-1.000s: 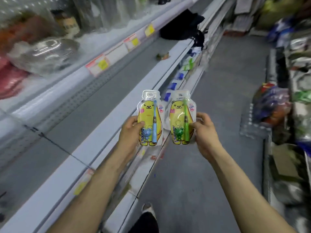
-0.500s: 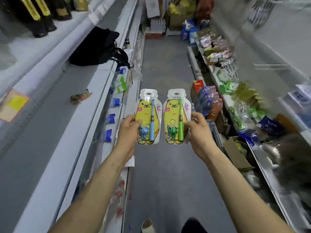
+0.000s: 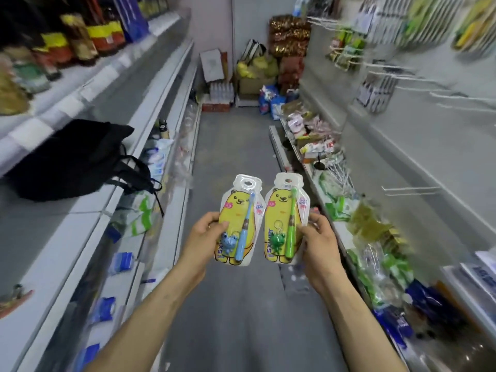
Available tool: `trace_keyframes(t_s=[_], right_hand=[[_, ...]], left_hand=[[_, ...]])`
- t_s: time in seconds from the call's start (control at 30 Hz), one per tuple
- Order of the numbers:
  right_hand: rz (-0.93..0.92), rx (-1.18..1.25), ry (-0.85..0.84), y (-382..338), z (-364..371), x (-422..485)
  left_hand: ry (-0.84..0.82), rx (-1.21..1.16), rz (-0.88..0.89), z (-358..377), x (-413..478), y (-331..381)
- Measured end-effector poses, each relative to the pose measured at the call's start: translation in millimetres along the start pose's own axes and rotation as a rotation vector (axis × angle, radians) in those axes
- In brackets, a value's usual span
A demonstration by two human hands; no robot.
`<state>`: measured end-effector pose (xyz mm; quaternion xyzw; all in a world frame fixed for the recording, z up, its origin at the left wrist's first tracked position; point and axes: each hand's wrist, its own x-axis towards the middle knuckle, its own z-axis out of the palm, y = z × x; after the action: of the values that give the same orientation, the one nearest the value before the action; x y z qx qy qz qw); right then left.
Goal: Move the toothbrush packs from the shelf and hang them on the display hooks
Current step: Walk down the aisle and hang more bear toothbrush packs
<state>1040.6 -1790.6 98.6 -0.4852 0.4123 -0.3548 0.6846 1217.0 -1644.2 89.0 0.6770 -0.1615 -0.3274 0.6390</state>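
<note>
1. The left hand (image 3: 206, 232) pinched the blue pack (image 3: 239, 221) at its left edge, thumb on the front. The right hand (image 3: 319, 237) clamped the green pack (image 3: 284, 218) at its right edge the same way.
2. Both packs were upright and side by side over the aisle, off the shelf (image 3: 88, 221). Their hang-holes were on top, probably ready to slide onto a hook.
3. A bare hook (image 3: 410, 188) jutted from the right wall, well apart from the packs; it looked a likely target.
4. The fingers behind the packs were mostly hidden. Blur smeared the right-hand goods and the upper hooks.
</note>
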Motion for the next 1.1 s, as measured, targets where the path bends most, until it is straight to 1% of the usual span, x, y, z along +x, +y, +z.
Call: trace_keyframes(t_s=[0.07, 0.13, 0.27, 0.4, 0.47, 0.57, 0.67, 0.7, 0.77, 0.93, 1.1], right_hand=[[-0.009, -0.014, -0.032, -18.2, 15.9, 46.8], [-0.031, -0.037, -0.015, -33.4, 34.9, 87.4], [-0.059, -0.052, -0.024, -55.6, 77.1, 169.8], [-0.064, -0.037, 0.031, -73.2, 121.3, 265.5], [-0.076, 0.011, 0.060, -86.3, 142.9, 313.1], [-0.078, 0.034, 0.132, -110.2, 170.2, 373.0], [-0.156, 0.022, 0.195, -145.7, 185.7, 425.9], [-0.192, -0.022, 0.242, -157.1, 186.9, 441.8], [-0.241, -0.024, 0.336, -179.2, 184.3, 466.9], [-0.359, 0.026, 0.485, -231.3, 156.4, 527.1], [-0.455, 0.078, 0.645, -277.2, 114.4, 575.5]], left_hand=[[0.021, -0.011, 0.020, 8.4, 44.1, 21.3], [0.053, -0.035, 0.031, 13.7, 85.6, 38.7], [0.044, -0.072, 0.052, 22.1, 184.6, 70.6], [0.011, -0.073, 0.085, 30.8, 298.6, 101.4], [-0.022, -0.090, 0.108, 36.3, 356.0, 122.4], [-0.075, -0.086, 0.101, 47.7, 426.0, 156.0], [-0.184, -0.071, 0.142, 71.1, 496.6, 199.3], [-0.214, -0.057, 0.154, 81.7, 519.7, 212.9], [-0.272, -0.048, 0.168, 109.2, 558.4, 236.6], [-0.477, -0.075, 0.199, 201.3, 628.8, 283.1], [-0.656, -0.088, 0.221, 294.8, 669.9, 313.0]])
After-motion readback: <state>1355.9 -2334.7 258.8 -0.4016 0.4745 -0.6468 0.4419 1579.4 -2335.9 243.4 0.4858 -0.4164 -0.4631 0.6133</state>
